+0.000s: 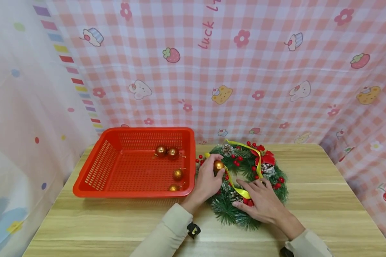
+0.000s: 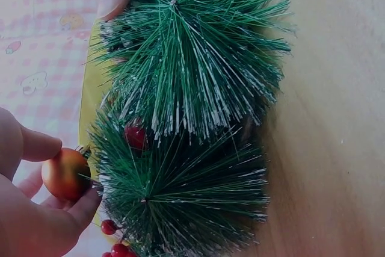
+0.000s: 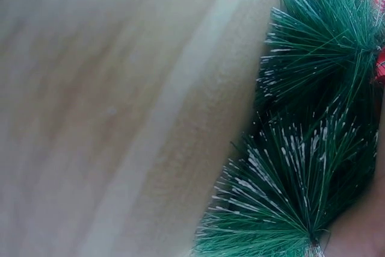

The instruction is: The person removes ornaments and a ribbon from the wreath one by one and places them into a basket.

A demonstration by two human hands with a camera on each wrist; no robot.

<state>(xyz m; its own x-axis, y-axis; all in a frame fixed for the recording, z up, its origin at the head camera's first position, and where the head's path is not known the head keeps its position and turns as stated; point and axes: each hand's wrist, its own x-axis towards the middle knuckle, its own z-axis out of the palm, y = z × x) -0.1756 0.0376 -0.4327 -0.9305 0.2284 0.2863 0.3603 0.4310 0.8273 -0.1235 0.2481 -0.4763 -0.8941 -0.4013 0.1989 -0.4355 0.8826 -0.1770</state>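
Observation:
My left hand (image 1: 208, 180) pinches a gold bauble (image 1: 218, 166) between thumb and fingers, at the left side of a green Christmas wreath (image 1: 225, 210). In the left wrist view the bauble (image 2: 66, 174) sits close against the needles, with a yellow ribbon behind it. That yellow ribbon (image 1: 243, 193) winds over the wreath. My right hand (image 1: 262, 202) rests on the wreath's front right part, its fingers spread and loosely bent beside the ribbon. Red berries (image 1: 236, 160), pine cones (image 1: 268, 169) and a red bow (image 1: 266, 158) decorate the wreath. The right wrist view shows mostly needles (image 3: 301, 167).
A red plastic basket (image 1: 80, 189) stands to the left of the wreath. Inside it, near its right wall, lie several gold baubles (image 1: 161, 151). Both are on a wooden table (image 1: 321, 200), with a pink checked cloth (image 1: 193, 75) hanging behind.

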